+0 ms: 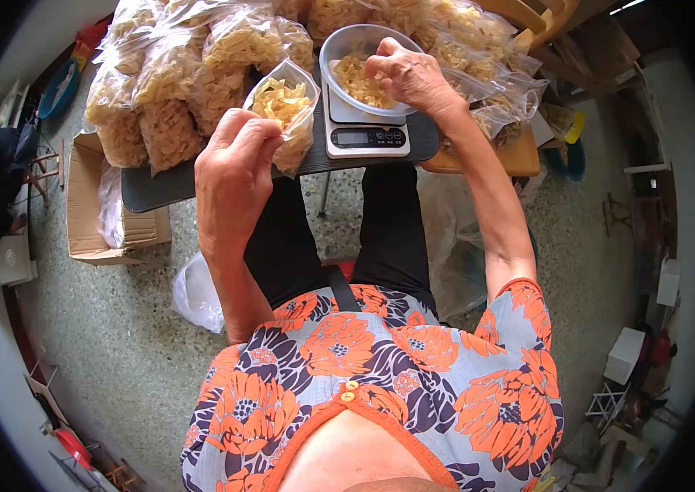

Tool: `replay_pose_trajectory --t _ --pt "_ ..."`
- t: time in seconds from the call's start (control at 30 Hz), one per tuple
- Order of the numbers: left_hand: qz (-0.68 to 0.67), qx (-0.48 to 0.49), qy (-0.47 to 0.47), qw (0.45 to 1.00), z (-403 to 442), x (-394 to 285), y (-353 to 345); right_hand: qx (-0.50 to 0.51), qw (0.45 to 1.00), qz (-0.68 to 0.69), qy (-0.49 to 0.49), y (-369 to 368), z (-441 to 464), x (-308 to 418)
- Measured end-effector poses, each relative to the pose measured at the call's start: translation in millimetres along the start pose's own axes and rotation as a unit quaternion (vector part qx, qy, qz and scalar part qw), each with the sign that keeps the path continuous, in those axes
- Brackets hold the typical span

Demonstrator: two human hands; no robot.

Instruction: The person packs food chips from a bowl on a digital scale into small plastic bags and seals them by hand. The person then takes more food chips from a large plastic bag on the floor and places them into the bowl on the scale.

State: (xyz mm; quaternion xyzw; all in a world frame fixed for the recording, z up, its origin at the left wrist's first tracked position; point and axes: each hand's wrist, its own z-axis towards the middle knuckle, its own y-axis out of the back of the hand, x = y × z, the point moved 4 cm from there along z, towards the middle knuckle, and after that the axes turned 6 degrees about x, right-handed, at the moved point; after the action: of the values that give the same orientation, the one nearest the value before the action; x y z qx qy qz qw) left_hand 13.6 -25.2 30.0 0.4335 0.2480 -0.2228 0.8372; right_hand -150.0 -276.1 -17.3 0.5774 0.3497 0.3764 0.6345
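Note:
My left hand (237, 168) pinches the rim of a clear plastic bag (305, 141), holding its mouth apart. Pale yellow dried strips (280, 100) fill the bag, which leans at the table's near edge. To the right, a clear plastic bowl (338, 43) rests on a white digital scale (368, 149) and holds more of the same strips (357, 80). My right hand (415, 78) reaches over the bowl's right side with its fingers curled closed above the strips. Whatever is between those fingertips is hidden.
Stacked filled bags (171, 66) crowd the back and left of the dark table (144, 190). More filled bags (487, 90) lie on a yellow wooden chair (520, 156) at right. A cardboard box (89, 197) and a white plastic bag (198, 291) are on the floor at left.

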Motion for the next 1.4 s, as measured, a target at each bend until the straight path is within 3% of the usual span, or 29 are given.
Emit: replay_pose_trajectory --t 0.13,0.27,0.3,0.33,0.4,0.47,0.5,0.6,0.67,0.77,0.9,1.07,1.17,1.3,1.4 --pt "0.004 0.0 -0.001 1.0 0 1 1 -0.027 0.999 0.042 -0.003 0 1 -7" --pt "0.006 -0.003 -0.005 1.0 -1 0 3 -0.118 0.978 0.172 0.012 11 -3 -20" --pt "0.005 -0.002 0.0 1.0 -1 -1 3 -0.106 0.963 0.243 -0.041 14 -6 -25" --pt "0.003 -0.001 0.004 1.0 -1 -1 3 -0.093 0.941 0.312 -0.093 15 -9 -29" --pt "0.0 -0.002 0.002 1.0 -1 -2 3 -0.122 0.915 0.373 -0.092 15 -13 -33" --pt "-0.003 -0.003 -0.001 1.0 -1 -4 1 -0.132 0.81 0.548 -0.162 16 -21 -36" --pt "-0.006 -0.002 -0.002 1.0 -1 -4 0 -0.131 0.771 0.6 -0.168 17 -20 -34" --pt "-0.01 -0.009 -0.005 1.0 -1 -6 -1 -0.156 0.732 0.65 -0.131 33 -24 -12" --pt "-0.009 -0.012 -0.005 1.0 -2 -8 -1 -0.17 0.737 0.647 -0.1 54 -26 26" --pt "-0.02 -0.013 -0.016 1.0 0 -11 -4 -0.235 0.791 0.564 0.035 68 -21 75" --pt "-0.012 -0.016 -0.023 1.0 -2 -13 -3 -0.237 0.901 0.347 0.108 74 -14 114" --pt "0.0 -0.016 -0.023 1.0 -3 -10 3 -0.269 0.886 0.359 0.115 75 -22 107" --pt "-0.01 -0.018 -0.023 1.0 -3 -6 0 -0.091 0.927 0.352 0.095 75 -26 111" --pt "-0.009 -0.005 -0.022 1.0 -2 -11 0 -0.057 0.96 0.217 0.166 59 -23 131" --pt "-0.026 -0.002 -0.023 0.999 -3 -11 3 0.006 0.972 0.173 0.16 44 -17 139"
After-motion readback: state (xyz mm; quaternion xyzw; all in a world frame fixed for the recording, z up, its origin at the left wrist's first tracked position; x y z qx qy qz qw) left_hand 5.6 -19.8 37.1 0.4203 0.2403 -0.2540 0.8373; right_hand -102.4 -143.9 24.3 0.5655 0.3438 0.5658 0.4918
